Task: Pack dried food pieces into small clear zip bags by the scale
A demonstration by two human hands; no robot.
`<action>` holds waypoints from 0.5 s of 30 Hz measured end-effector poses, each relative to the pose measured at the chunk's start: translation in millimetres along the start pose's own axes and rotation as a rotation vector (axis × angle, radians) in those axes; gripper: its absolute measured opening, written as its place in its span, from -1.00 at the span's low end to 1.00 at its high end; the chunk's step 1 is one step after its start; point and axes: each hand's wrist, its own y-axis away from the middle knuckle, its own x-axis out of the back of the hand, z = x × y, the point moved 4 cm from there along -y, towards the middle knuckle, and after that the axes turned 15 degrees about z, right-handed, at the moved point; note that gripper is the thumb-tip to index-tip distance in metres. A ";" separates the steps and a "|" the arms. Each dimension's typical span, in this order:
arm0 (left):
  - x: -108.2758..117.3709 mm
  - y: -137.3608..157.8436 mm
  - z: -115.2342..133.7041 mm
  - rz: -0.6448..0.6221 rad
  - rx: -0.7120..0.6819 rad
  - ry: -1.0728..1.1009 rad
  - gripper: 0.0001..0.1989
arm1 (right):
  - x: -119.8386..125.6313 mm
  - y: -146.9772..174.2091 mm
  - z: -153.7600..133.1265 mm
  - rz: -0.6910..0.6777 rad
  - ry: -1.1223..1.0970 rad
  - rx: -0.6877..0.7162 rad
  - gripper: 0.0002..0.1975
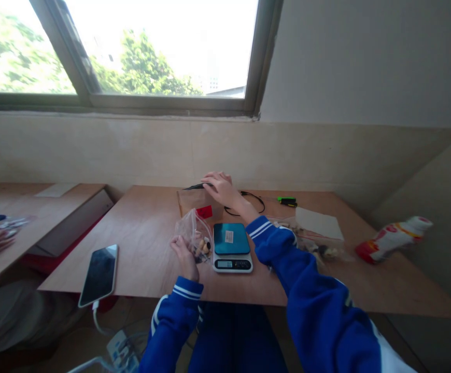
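My left hand [184, 258] is closed on the edge of a clear plastic bag [186, 226] standing on the table. Small pale and dark pieces [203, 247] show at the bottom of the bag. Right beside it is a kitchen scale [232, 263] with a blue-green top, a small label on it and a lit display. Reaching past the scale, my right hand [221, 187] has its fingers curled at the top of a brown box or bag [186, 201]. A thin dark object [199, 186] sticks out left from those fingers; its kind is unclear. A red tag [204, 211] shows in front.
A phone [100, 273] on a white cable overhangs the table's front left edge. To the right are more bags of pieces [324, 251], a white sheet [319, 223], a green-and-black tool [286, 201] and a tilted bottle [392, 240]. Behind my right hand runs a black cable [254, 196].
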 end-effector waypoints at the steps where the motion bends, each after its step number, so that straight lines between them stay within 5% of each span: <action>1: -4.1 -0.5 5.8 0.001 -0.030 0.007 -0.62 | 8.2 7.2 -8.7 0.080 -0.040 -0.023 -0.82; 5: -22.1 -2.1 30.0 0.005 -0.164 0.005 -0.65 | 37.3 52.2 -45.6 0.268 -0.312 -0.228 -0.79; 8: -32.0 -2.9 43.2 -0.005 -0.280 -0.040 -0.65 | 34.7 90.1 -63.5 0.108 -0.367 -0.281 -0.79; 10: -36.3 -3.0 48.6 -0.037 -0.367 -0.125 -0.65 | 26.4 111.0 -60.9 0.088 -0.379 -0.318 -0.80; 15: -51.5 3.5 63.4 -0.219 -0.551 -0.342 -0.71 | -4.0 150.3 -23.1 0.327 -0.606 -0.649 -0.73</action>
